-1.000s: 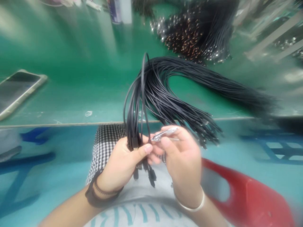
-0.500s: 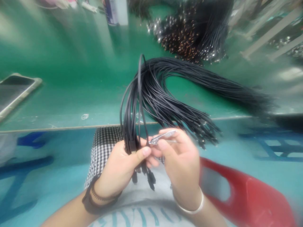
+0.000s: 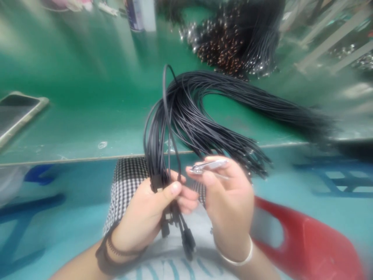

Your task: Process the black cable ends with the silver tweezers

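My left hand (image 3: 159, 206) is closed around the ends of several black cables (image 3: 159, 151), with their dark plugs (image 3: 186, 241) hanging below the fingers. One cable arches up from this hand above the others. A shiny metal nail clipper (image 3: 210, 166) is pinched between the thumb and fingers of my right hand (image 3: 229, 194). Its tip points left, a short gap away from the cables in my left hand. The bunch of cables runs over the table edge and spreads across the tabletop to the right.
A large heap of cables with metallic ends (image 3: 230, 42) lies at the back of the green table (image 3: 87, 112). A phone (image 3: 20, 112) rests at the left, and a can (image 3: 134, 15) stands at the back. A red chair (image 3: 314, 241) is at my lower right.
My right hand with the nail clipper has moved right, away from the cable it was touching. My left hand has shifted slightly left, and the hanging plugs sit lower.
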### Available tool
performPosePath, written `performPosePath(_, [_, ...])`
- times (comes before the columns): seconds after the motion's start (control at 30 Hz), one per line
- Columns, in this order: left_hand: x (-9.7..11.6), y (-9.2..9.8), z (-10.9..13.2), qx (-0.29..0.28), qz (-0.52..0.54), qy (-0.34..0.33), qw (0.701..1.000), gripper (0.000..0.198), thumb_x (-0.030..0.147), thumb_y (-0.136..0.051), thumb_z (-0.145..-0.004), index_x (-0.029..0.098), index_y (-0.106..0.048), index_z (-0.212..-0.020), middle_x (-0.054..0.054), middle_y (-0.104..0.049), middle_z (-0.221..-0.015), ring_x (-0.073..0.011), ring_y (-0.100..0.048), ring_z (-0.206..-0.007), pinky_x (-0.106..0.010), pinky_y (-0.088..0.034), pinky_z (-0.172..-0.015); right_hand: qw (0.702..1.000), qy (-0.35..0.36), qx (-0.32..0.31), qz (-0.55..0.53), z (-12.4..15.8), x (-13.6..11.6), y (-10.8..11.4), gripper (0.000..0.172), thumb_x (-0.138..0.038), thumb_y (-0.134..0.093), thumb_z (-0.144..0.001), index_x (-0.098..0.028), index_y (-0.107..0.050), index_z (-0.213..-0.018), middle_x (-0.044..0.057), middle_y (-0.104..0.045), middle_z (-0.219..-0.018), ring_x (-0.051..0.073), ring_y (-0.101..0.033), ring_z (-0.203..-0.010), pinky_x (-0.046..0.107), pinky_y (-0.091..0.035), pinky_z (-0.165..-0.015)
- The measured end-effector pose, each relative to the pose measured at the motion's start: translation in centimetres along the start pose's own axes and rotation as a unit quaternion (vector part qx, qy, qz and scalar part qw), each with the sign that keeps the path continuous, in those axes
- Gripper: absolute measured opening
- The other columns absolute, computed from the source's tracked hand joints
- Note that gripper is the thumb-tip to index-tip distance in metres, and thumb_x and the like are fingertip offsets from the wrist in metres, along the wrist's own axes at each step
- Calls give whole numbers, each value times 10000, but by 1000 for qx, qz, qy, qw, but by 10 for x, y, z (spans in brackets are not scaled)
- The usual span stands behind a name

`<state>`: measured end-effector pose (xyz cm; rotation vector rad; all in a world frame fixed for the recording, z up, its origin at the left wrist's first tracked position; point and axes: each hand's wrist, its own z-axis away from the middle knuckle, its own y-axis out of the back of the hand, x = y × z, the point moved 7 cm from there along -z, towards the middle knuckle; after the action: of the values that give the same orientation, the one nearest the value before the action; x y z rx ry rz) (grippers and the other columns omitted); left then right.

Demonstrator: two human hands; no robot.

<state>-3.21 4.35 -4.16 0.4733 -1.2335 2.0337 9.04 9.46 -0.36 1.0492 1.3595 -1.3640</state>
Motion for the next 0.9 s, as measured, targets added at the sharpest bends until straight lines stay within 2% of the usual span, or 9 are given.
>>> performPosePath(0.17, [1, 0, 5, -15, 3, 44, 999, 239, 326, -846, -732, 137, -701, -754, -70, -779, -674, -176, -733, -565, -209, -603, -532, 988, 130, 3, 77, 1, -22, 6, 277, -70, -734, -765, -232, -714, -989, -3, -757, -970, 145, -744, -872, 238, -638, -790])
performPosePath(0.3, [3, -5, 6, -77, 33, 36, 996, 189, 316, -793, -796, 149, -709, -770, -32, -753, -611, -133, -696, -482, -171, -572, -477, 974, 205, -64, 68, 6, -33, 0, 340, -82, -752, -748, -284, -703, -1016, 6, -765, -956, 200, -734, -871, 354, -646, -757])
performPosePath(0.4, [3, -8, 5, -107, 67, 35, 991, 170, 315, -757, -832, 167, -694, -777, -14, -743, -597, -118, -682, -458, -156, -553, -457, 967, 209, -125, 78, 7, -32, -7, 374, -107, -786, -746, -315, -698, -1045, 12, -779, -959, 228, -728, -864, 406, -629, -747])
performPosePath(0.53, [1, -9, 5, -119, 81, 39, 989, 150, 305, -731, -855, 174, -699, -790, -6, -729, -576, -113, -671, -442, -150, -543, -444, 959, 222, -150, 97, 9, -31, -9, 403, -73, -787, -756, -293, -702, -1083, 10, -780, -984, 206, -715, -910, 371, -607, -791])
performPosePath(0.63, [1, -10, 6, -121, 69, 46, 989, 235, 336, -730, -853, 136, -725, -731, -13, -698, -540, -98, -652, -432, -137, -538, -448, 957, 223, -161, 91, 10, -30, -11, 433, -43, -770, -767, -292, -693, -1112, 5, -779, -1029, 189, -709, -945, 347, -597, -811])
performPosePath(0.73, [-1, -10, 8, -118, 66, 58, 989, 310, 371, -738, -841, 118, -730, -661, -11, -665, -506, -82, -634, -420, -117, -521, -446, 961, 213, -152, 90, 11, -29, -14, 416, -58, -761, -782, -318, -695, -1100, -2, -781, -1061, 203, -718, -936, 378, -602, -809])
performPosePath(0.9, [0, -10, 7, -113, 73, 63, 989, 266, 371, -761, -816, 139, -737, -689, 10, -628, -456, -86, -625, -398, -120, -506, -433, 968, 199, -121, 93, 10, -28, -14, 315, -129, -767, -803, -320, -712, -1047, 5, -794, -1000, 232, -735, -899, 421, -620, -778])
